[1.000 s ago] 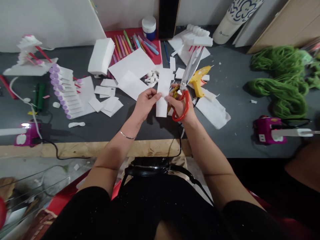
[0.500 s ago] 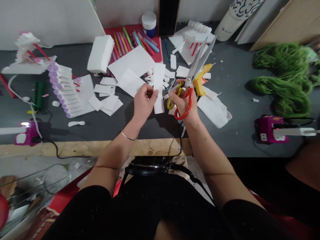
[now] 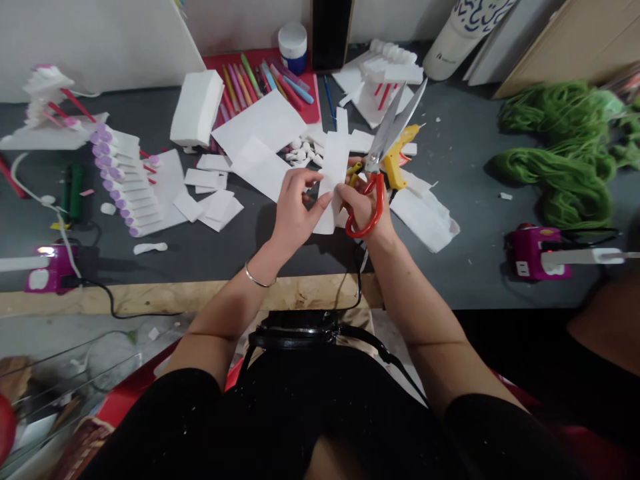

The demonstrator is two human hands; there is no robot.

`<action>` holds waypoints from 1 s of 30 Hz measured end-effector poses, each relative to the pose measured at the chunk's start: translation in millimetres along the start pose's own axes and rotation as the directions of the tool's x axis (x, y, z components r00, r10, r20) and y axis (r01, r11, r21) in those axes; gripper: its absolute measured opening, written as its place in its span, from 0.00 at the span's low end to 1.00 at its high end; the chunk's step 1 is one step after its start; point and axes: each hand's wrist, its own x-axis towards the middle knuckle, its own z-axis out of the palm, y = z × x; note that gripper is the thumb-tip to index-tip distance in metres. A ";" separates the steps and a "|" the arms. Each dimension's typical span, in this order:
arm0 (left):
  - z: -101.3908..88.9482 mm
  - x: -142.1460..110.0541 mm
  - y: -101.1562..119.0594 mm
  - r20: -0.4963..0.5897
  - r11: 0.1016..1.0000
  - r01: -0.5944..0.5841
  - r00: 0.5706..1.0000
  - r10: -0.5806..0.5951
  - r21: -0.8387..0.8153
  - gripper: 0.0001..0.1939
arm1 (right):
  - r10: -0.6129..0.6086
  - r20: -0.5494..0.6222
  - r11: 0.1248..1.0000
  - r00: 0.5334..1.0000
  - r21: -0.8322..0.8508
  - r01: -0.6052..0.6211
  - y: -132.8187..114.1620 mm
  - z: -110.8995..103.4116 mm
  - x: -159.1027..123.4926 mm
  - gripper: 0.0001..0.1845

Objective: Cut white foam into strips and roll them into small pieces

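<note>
My left hand has its thumb and fingertips on the left edge of a white paper-like strip, held upright in front of me. My right hand grips large scissors with red and yellow handles, their blades apart and pointing up and away. The right thumb also presses on the strip's right edge. Beyond the hands lies a heap of small white pieces, partly covered by the strip. A yellow glue gun rests just right of the scissors.
White sheets and cut rectangles lie left of the hands. A white stepped model with purple discs stands further left. Markers, a jar and a bottle are behind. Green yarn and a purple power adapter sit right.
The white strip has moved right and tilted, towards the scissors hand. My left hand has followed it, and my right thumb now touches the strip. The scissors remain in my right hand.
</note>
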 end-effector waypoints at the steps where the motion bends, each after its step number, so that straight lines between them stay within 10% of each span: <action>1: 0.0 1.7 -4.1 0.007 0.994 0.068 0.998 -0.068 -0.083 0.23 | 0.003 0.006 1.000 1.000 0.003 -0.003 -0.2 -0.3 -0.5 0.25; 6: 1.3 5.1 -12.0 0.326 0.793 0.415 0.900 -0.288 -0.446 0.30 | 0.010 0.054 1.000 0.998 0.028 -0.011 -5.5 -0.2 -4.3 0.30; 17: -2.6 3.1 -1.8 0.461 0.630 0.612 0.785 -0.414 -0.477 0.23 | 0.027 0.043 1.000 0.999 0.003 -0.027 -17.4 1.3 -5.5 0.30; 30: 3.5 6.8 -6.0 0.086 0.589 0.473 0.821 -0.564 -0.655 0.20 | 0.042 0.150 0.999 0.988 0.000 -0.042 -23.7 9.5 -19.5 0.32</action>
